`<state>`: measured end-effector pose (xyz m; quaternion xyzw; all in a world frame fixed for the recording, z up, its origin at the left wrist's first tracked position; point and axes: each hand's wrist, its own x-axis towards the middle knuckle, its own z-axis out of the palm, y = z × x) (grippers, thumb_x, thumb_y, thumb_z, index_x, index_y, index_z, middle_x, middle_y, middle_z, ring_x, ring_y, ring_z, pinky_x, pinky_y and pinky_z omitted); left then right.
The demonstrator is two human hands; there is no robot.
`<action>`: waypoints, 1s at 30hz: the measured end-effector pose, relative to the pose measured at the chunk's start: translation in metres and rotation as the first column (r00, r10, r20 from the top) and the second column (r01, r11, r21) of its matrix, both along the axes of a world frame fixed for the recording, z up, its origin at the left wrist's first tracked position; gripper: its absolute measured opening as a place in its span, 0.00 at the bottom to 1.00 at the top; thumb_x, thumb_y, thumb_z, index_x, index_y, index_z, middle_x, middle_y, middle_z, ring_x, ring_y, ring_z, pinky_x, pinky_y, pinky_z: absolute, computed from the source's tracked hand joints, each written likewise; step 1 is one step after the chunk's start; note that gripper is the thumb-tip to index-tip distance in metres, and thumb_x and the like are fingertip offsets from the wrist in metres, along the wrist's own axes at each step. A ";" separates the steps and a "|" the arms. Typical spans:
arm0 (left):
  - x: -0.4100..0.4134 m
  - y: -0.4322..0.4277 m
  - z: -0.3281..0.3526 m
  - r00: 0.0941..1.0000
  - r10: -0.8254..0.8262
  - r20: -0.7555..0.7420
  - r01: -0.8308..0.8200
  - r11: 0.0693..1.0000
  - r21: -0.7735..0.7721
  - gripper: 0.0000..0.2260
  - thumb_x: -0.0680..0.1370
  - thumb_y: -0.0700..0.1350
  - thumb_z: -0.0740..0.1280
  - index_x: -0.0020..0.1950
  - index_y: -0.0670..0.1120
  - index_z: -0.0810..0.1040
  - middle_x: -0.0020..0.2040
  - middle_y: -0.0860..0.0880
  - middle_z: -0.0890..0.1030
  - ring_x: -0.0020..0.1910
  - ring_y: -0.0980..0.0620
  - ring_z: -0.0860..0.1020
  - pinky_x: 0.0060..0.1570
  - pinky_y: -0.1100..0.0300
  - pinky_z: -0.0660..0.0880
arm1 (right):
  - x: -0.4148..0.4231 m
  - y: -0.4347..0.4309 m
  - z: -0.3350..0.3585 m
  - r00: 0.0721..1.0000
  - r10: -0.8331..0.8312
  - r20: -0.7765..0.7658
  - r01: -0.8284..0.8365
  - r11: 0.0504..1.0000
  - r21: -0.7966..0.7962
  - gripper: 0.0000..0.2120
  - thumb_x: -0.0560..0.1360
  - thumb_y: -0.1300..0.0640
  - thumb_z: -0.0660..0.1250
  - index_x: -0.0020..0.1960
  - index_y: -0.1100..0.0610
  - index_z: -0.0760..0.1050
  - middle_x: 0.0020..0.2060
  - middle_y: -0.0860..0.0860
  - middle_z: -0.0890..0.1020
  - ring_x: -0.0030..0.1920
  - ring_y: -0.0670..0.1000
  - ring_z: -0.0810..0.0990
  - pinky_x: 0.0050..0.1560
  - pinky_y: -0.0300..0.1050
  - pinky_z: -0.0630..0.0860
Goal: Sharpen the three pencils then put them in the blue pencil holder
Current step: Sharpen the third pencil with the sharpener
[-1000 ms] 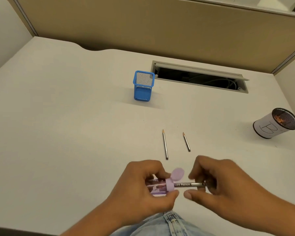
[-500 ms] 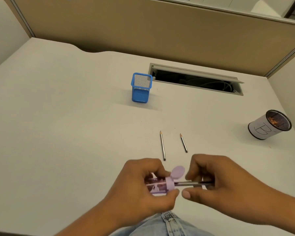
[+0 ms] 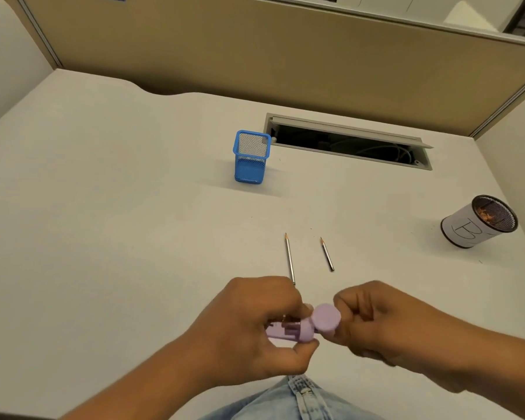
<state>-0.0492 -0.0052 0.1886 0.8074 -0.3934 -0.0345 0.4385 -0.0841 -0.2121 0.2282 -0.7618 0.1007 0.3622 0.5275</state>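
Note:
My left hand (image 3: 249,331) grips a small purple sharpener (image 3: 79,331) near the desk's front edge, its round lid (image 3: 326,318) flipped up. My right hand (image 3: 385,325) is closed into a fist pressed against the sharpener's right end. The pencil it holds is hidden behind the lid and fingers. Two sharpened pencils lie on the desk just beyond my hands, tips pointing away: a longer one (image 3: 289,257) and a shorter one (image 3: 327,254) to its right. The blue mesh pencil holder (image 3: 250,159) stands upright farther back, with nothing in it.
A white-wrapped mesh cup marked "B" (image 3: 479,221), holding shavings, stands at the right. An open cable slot (image 3: 346,144) runs behind the blue holder. A tan partition (image 3: 285,56) closes off the back. My denim-clad lap (image 3: 294,398) shows at the bottom edge.
My right hand has slid left up to the sharpener, and the pencil shaft seen between the hands before is now covered. The two pencils on the desk have not moved.

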 end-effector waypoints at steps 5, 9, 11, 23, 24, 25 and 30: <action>-0.004 0.000 0.004 0.820 0.130 -0.558 -0.233 0.965 -0.117 0.10 0.64 0.43 0.79 0.35 0.48 0.78 0.30 0.54 0.81 0.29 0.56 0.78 0.30 0.69 0.71 | -0.002 -0.014 0.011 0.670 0.425 0.609 -0.116 0.870 -0.479 0.04 0.73 0.51 0.71 0.43 0.46 0.76 0.32 0.42 0.80 0.31 0.44 0.75 0.32 0.36 0.72; -0.007 -0.005 0.006 0.692 0.037 -0.721 -0.294 0.927 -0.234 0.10 0.63 0.48 0.77 0.34 0.47 0.78 0.28 0.55 0.78 0.25 0.56 0.70 0.29 0.66 0.70 | -0.003 -0.019 0.010 0.125 0.759 0.639 0.064 0.637 -0.768 0.10 0.76 0.54 0.70 0.38 0.58 0.82 0.34 0.51 0.83 0.29 0.58 0.74 0.27 0.48 0.71; -0.007 -0.009 0.008 0.743 0.064 -0.666 -0.294 0.925 -0.240 0.09 0.63 0.46 0.77 0.34 0.46 0.78 0.28 0.57 0.78 0.25 0.59 0.71 0.28 0.67 0.69 | -0.007 -0.014 0.012 0.196 0.730 0.655 0.057 0.658 -0.751 0.12 0.77 0.52 0.68 0.36 0.54 0.79 0.29 0.50 0.80 0.26 0.56 0.71 0.24 0.46 0.68; 0.000 0.000 0.002 0.870 0.150 -0.470 -0.235 0.963 -0.128 0.09 0.62 0.49 0.77 0.35 0.51 0.78 0.29 0.57 0.78 0.26 0.59 0.74 0.30 0.69 0.71 | 0.004 -0.003 0.027 0.805 0.420 0.418 -0.180 0.846 -0.502 0.13 0.74 0.37 0.62 0.41 0.45 0.72 0.27 0.45 0.76 0.26 0.47 0.68 0.29 0.36 0.63; 0.001 0.001 0.003 0.852 0.156 -0.501 -0.249 0.961 -0.123 0.09 0.62 0.48 0.78 0.36 0.50 0.79 0.29 0.57 0.78 0.26 0.59 0.75 0.30 0.68 0.72 | 0.004 -0.002 0.029 0.773 0.447 0.450 -0.172 0.830 -0.530 0.13 0.73 0.35 0.61 0.42 0.44 0.72 0.28 0.41 0.77 0.28 0.47 0.70 0.29 0.36 0.64; 0.001 0.002 0.004 0.836 0.158 -0.525 -0.259 0.958 -0.123 0.10 0.62 0.46 0.78 0.37 0.49 0.79 0.29 0.57 0.79 0.26 0.58 0.75 0.30 0.68 0.73 | 0.003 -0.001 0.031 0.757 0.445 0.478 -0.152 0.832 -0.533 0.13 0.72 0.34 0.60 0.43 0.42 0.73 0.30 0.39 0.78 0.29 0.47 0.71 0.29 0.35 0.64; 0.001 0.006 0.005 0.809 0.173 -0.561 -0.293 0.947 -0.131 0.10 0.63 0.46 0.78 0.39 0.48 0.80 0.33 0.50 0.82 0.28 0.57 0.77 0.31 0.65 0.77 | 0.002 -0.001 0.033 0.747 0.390 0.539 -0.093 0.863 -0.496 0.11 0.71 0.37 0.64 0.41 0.43 0.76 0.35 0.35 0.79 0.30 0.47 0.73 0.31 0.33 0.68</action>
